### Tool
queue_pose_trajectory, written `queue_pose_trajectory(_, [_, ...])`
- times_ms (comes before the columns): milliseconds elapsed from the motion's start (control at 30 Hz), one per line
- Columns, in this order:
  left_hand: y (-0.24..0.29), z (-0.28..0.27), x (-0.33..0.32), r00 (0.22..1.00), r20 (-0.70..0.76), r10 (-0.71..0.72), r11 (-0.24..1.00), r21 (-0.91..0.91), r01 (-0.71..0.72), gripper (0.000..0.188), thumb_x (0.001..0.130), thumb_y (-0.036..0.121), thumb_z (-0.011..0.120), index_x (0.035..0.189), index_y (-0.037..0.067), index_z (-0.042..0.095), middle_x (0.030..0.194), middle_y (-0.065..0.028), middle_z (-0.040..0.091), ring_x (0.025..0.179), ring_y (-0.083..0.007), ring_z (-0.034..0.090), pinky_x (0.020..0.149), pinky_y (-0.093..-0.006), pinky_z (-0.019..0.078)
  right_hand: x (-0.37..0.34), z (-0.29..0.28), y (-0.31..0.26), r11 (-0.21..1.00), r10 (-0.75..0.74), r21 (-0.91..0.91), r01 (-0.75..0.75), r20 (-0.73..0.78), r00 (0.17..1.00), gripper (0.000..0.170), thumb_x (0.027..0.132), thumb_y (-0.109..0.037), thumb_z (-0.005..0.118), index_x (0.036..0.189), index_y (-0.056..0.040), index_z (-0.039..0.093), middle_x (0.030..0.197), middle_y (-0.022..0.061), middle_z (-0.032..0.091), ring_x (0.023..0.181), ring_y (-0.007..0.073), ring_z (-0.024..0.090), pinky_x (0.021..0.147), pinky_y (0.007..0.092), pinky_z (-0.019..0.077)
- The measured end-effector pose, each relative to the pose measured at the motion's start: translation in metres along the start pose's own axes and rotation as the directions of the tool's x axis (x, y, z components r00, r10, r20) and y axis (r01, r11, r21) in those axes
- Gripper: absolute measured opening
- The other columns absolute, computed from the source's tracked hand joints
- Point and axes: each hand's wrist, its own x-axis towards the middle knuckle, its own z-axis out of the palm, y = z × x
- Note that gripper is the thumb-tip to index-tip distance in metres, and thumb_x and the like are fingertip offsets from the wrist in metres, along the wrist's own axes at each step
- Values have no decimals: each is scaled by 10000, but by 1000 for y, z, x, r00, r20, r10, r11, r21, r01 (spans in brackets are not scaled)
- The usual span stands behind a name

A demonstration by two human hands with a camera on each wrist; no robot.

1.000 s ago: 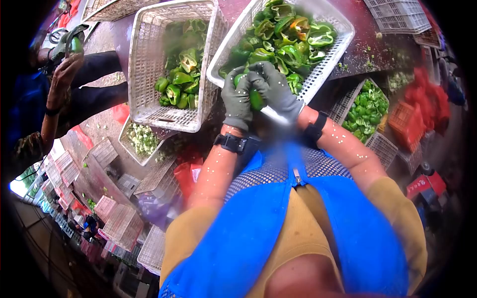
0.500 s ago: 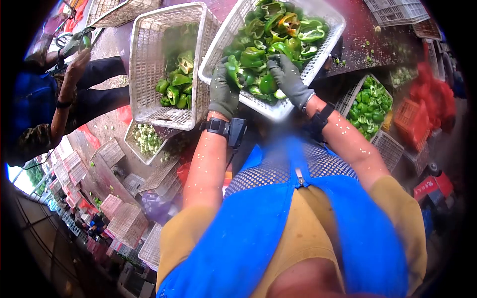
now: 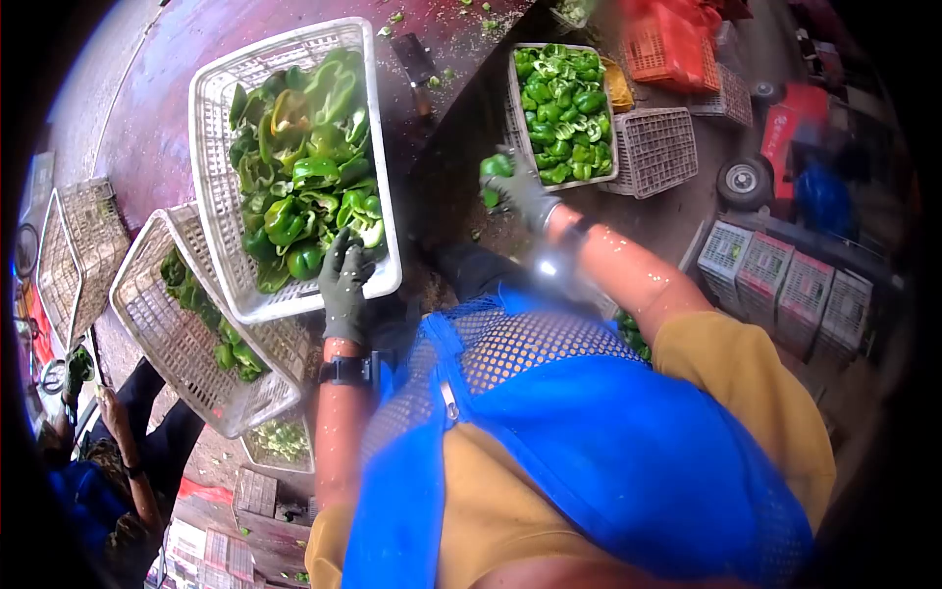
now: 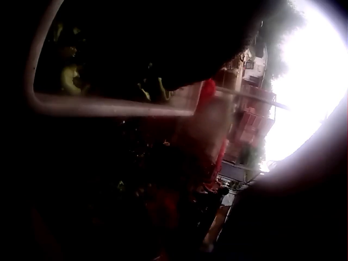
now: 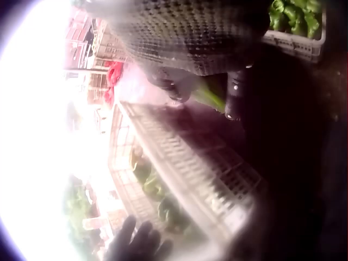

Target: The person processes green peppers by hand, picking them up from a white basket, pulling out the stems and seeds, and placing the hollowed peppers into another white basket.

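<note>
My gloved right hand is out to the right, gripping green bell pepper pieces beside a floor crate of cut green peppers. Between those fingers a strip of green pepper shows in the right wrist view. At the near right corner of the white crate rests my gloved left hand, fingers extended over its rim. Halved green peppers heap up inside, one piece reddish-orange. The left wrist view is mostly dark, with a crate rim across it.
A cleaver-like knife lies on the red table. Left of the white crate, a second crate with some peppers is tilted. Another person works at far left. Orange crate and a wheel stand at right.
My hands were together over the white crate, then parted. Now my right hand has swung right with pepper pieces, while the left stays at the crate. The head view has turned right.
</note>
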Motion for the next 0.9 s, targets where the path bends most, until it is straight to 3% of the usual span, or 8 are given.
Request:
queue_pose_trajectory(100, [1,-37,-8,994,-108,-30,1000,-8,29,387,967,140,577,1328,5,544,1123,-106,648,921,-169,645,812,-299,533,57,-93,35,976,-137,-198,90,-239,961,522,865,-45,666,1340,-29,450,1144,125,583,930,235,609,779,355,540])
queue_pose_trajectory(167, [-7,-71,-18,978,-211,4,999,43,5,392,936,131,623,1285,-33,550,1087,-124,668,921,-174,661,765,-270,552,109,-201,98,232,-462,-944,233,103,881,365,944,-105,561,1302,-59,509,1213,100,584,1033,244,598,883,324,509])
queue_pose_trajectory(200, [-3,-95,-29,956,-290,42,991,135,-2,357,939,128,622,1257,-28,577,1063,-123,676,901,-166,660,747,-272,547,116,-212,79,899,-115,-421,119,34,993,325,967,-144,532,1286,-84,537,1241,109,590,1070,242,606,879,356,521])
queue_pose_trajectory(233, [-6,-116,-40,930,-364,55,976,218,27,324,941,125,621,1228,-24,603,1039,-122,684,882,-158,659,730,-274,543,81,-173,21,988,147,63,-144,-52,988,393,989,-152,489,1377,-97,463,1234,114,591,1111,264,600,925,405,537])
queue_pose_trajectory(333, [-15,-183,-65,823,-549,147,988,126,-92,268,931,101,631,1178,-4,646,986,-86,684,812,-134,650,706,-263,534,168,-287,68,978,104,190,-87,-82,991,456,926,-69,585,1357,-155,465,1192,111,609,1018,295,626,843,463,550])
queue_pose_trajectory(567, [-86,-394,-26,643,-742,192,621,599,506,403,865,232,691,1208,29,632,1148,-161,687,990,-292,678,819,-389,533,60,-104,12,997,38,-63,-54,-221,974,546,966,-173,597,1457,-171,357,1290,118,536,1200,276,537,922,427,502])
queue_pose_trajectory(867, [-175,-443,71,563,-826,-24,437,498,749,979,824,339,704,1542,23,119,1408,-197,520,1204,-361,582,1031,-436,452,-54,163,-34,891,83,-448,77,327,941,500,942,-128,614,1408,-48,451,1190,82,582,1102,168,552,857,316,507])
queue_pose_trajectory(900, [-141,-432,62,519,-850,-92,407,444,798,781,820,248,686,1471,-6,337,1313,-208,594,1145,-378,616,980,-442,486,-65,188,-39,857,53,-491,159,389,920,506,934,-111,614,1407,-33,453,1185,85,583,1081,162,558,864,300,498])
